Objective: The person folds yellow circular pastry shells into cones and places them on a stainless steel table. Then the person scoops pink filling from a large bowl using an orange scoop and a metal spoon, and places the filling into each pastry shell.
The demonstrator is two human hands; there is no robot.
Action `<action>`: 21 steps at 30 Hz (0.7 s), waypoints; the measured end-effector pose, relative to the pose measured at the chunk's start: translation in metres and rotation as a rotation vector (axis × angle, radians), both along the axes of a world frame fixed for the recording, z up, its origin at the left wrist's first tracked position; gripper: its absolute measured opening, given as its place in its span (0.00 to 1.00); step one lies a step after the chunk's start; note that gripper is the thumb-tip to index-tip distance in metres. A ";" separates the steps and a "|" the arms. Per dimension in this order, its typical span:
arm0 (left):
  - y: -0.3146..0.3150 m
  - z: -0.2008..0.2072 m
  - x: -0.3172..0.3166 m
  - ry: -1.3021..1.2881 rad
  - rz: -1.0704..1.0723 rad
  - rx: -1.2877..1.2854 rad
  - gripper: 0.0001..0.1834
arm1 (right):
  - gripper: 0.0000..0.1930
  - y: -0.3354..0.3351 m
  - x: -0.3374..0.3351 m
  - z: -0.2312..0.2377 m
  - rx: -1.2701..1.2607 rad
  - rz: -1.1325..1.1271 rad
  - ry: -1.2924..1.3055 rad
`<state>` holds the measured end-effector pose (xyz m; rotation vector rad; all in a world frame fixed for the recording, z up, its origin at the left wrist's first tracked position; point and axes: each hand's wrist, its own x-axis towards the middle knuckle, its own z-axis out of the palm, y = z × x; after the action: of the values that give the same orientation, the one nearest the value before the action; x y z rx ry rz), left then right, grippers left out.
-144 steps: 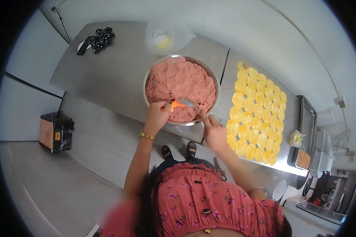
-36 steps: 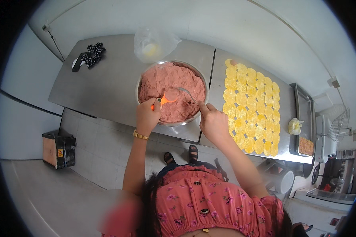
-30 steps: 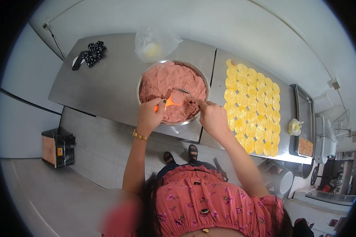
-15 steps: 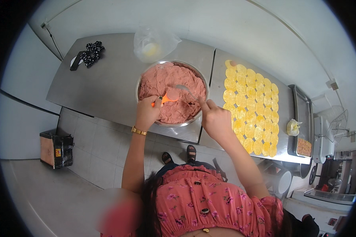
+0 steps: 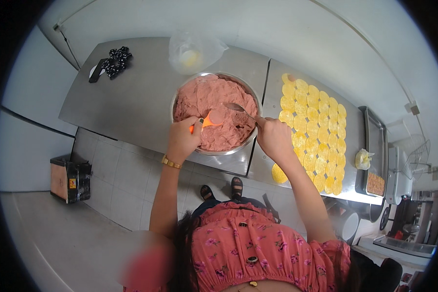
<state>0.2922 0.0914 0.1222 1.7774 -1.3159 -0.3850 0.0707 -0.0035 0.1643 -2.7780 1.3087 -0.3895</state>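
A large metal bowl (image 5: 172, 113) holds a big mass of pink ground meat (image 5: 204, 92). My left hand (image 5: 184, 140) is closed round the handle of an orange measuring scoop (image 5: 207, 121), which has pink meat in its cup, over the bowl. From the bowl's right side, my right hand (image 5: 275, 138) grips a metal spoon (image 5: 235, 106). The spoon's head is over the meat, just above and right of the scoop, apart from it. Rows of round yellow wrappers (image 5: 311, 131) lie on the table right of my right hand; a small pink portion sits at their far left corner.
Behind the bowl stands a clear plastic bag (image 5: 197, 51) with something pale yellow inside. A black patterned cloth (image 5: 117, 62) lies far left beside a dark flat object. On the right are a small plastic-wrapped bundle (image 5: 363, 159) and a metal tray (image 5: 374, 127) containing brownish food.
The spoon has lifted from the meat beside the scoop, and its head is now more visible. My right hand has shifted slightly right. My left hand keeps holding the scoop.
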 end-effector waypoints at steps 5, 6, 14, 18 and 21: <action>-0.005 0.001 -0.004 -0.007 -0.001 0.016 0.11 | 0.11 0.005 -0.005 0.013 -0.013 -0.023 -0.075; -0.006 0.001 -0.004 -0.007 -0.002 0.015 0.11 | 0.12 0.008 -0.006 0.014 -0.023 -0.003 -0.088; -0.011 0.000 -0.006 -0.047 -0.010 0.038 0.10 | 0.18 0.028 -0.002 -0.001 -0.116 0.143 -0.053; -0.012 0.001 -0.008 -0.050 -0.007 -0.019 0.10 | 0.19 0.027 -0.004 0.000 -0.237 0.321 0.011; -0.009 0.007 -0.009 -0.049 -0.045 0.007 0.09 | 0.18 0.018 -0.010 0.006 -0.305 0.328 0.078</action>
<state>0.2827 0.0823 0.1297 1.7757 -1.3929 -0.3737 0.0608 0.0142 0.1706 -3.2150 0.8379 -0.5010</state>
